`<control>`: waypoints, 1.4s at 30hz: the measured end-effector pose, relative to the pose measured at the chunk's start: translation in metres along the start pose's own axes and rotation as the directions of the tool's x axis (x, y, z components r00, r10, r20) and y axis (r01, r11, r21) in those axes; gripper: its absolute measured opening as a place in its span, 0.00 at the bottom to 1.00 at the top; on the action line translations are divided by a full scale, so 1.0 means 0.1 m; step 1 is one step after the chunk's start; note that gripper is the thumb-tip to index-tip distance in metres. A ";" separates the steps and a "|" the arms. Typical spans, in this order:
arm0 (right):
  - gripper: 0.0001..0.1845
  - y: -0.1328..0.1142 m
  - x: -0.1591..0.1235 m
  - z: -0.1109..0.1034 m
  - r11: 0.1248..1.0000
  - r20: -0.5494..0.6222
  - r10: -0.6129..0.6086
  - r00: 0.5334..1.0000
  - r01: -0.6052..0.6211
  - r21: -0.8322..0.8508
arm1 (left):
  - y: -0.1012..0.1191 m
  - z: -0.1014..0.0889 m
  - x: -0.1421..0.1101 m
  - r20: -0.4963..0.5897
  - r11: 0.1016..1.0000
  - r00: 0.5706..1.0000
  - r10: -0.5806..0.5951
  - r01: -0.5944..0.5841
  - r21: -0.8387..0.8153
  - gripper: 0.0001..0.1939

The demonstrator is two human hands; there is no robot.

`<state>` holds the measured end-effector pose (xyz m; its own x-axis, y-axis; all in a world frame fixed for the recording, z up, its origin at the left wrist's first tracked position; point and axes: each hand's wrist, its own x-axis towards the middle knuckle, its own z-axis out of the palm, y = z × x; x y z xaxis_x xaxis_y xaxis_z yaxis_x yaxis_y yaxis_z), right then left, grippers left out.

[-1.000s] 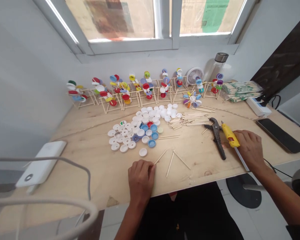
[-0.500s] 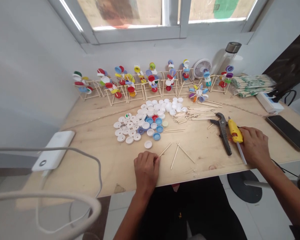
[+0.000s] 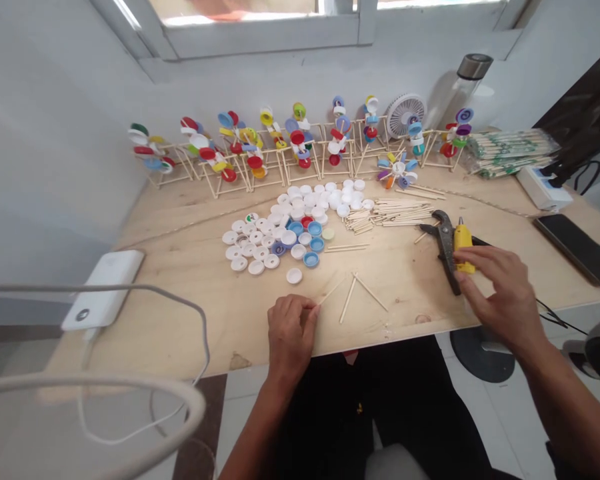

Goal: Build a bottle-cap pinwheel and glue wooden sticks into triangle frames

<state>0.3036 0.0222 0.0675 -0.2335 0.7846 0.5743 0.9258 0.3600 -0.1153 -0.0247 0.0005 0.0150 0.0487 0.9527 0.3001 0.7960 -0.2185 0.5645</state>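
Note:
My left hand rests near the table's front edge, with a thin wooden stick pinched between thumb and fingers. Two more sticks lie to its right, meeting at their tops in an upside-down V. At the right, my right hand hovers over the yellow glue gun, fingers and thumb spread apart. Its fingers cover the gun's lower part; contact is hard to make out. Dark-handled pliers lie just left of the gun. White and blue bottle caps spread across the middle.
Stick frames with colourful cap wheels line the wall, beside a small fan and a bottle. Loose sticks lie in a pile. A phone and power strip are right; a power bank with cables sits left.
My right hand has moved left from beside the glue gun to over its lower part, fingers spreading. My left hand keeps its stick. The view has tilted slightly downward.

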 end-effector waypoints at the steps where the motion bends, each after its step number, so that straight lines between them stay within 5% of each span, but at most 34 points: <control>1: 0.13 -0.15 0.03 0.01 0.997 0.010 -0.042 0.999 0.041 0.063 | 0.03 -0.02 -0.03 0.003 1.000 1.000 0.013 -0.013 -0.021 0.04; 6: 0.13 -0.79 0.08 0.06 0.923 0.071 -0.264 0.962 0.231 0.309 | 0.26 -0.11 -0.16 0.056 0.994 0.995 0.089 -0.085 -0.069 0.05; 11: 0.09 -1.08 0.02 0.14 0.875 0.123 -0.352 0.928 0.280 0.395 | 0.44 -0.13 -0.24 0.159 0.988 0.979 0.131 -0.115 -0.106 0.06; 24: 0.09 -1.09 -0.04 0.24 0.867 0.292 -0.347 0.891 0.186 0.462 | 0.46 -0.13 -0.25 0.198 0.979 0.970 0.139 -0.105 -0.176 0.04; 30: 0.06 -1.00 -0.03 0.32 0.908 0.236 -0.244 0.941 0.137 0.395 | 0.26 -0.11 -0.17 0.091 0.993 0.996 0.006 0.005 -0.121 0.05; 42: 0.09 -1.01 -0.04 0.45 0.925 0.280 -0.250 0.927 0.144 0.351 | 0.17 0.03 -0.09 0.136 0.984 0.989 0.056 -0.032 -0.176 0.06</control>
<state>0.1980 0.0054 0.0404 -0.5315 0.7785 0.3339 0.7185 0.6231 -0.3090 -0.0096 -0.0113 0.0201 0.1752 0.9588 0.2237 0.6751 -0.2824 0.6815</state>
